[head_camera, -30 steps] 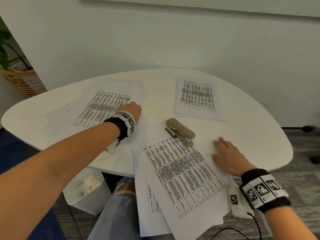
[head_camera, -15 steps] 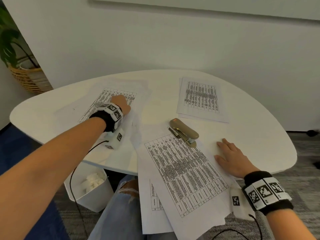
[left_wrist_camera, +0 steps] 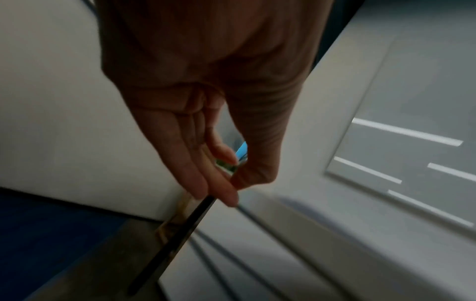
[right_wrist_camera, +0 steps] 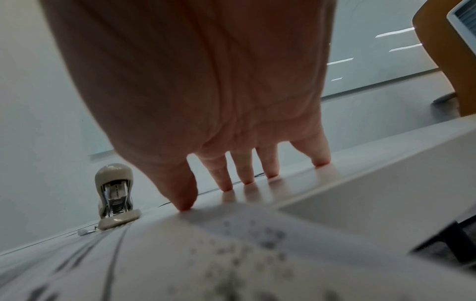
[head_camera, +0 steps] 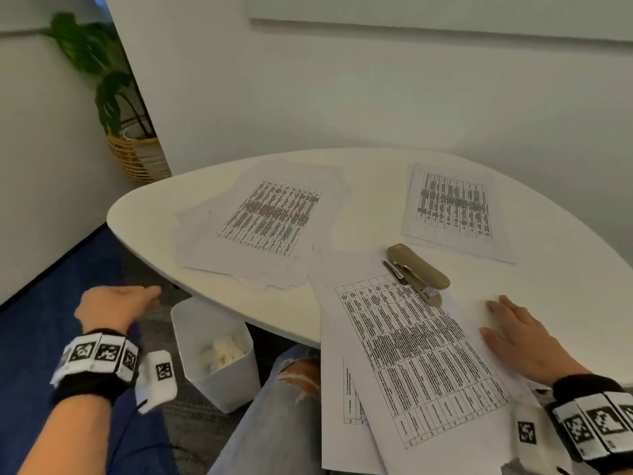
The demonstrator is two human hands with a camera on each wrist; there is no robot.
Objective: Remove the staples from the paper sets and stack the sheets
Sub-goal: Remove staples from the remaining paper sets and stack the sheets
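While print blurs unreadable, right hand (head_camera: 524, 341) flat on sheet (head_camera: 421, 358); left hand (head_camera: 114, 305) grip relaxed.

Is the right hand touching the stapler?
Apart. In the head view the right hand lies flat on the paper, with bare sheet between it and the stapler; the right wrist view shows the same gap.

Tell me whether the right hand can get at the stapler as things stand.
Probably yes. The right hand rests flat on the papers on the table, holding nothing. The stapler lies on the same papers just beyond its fingers, with nothing between them.
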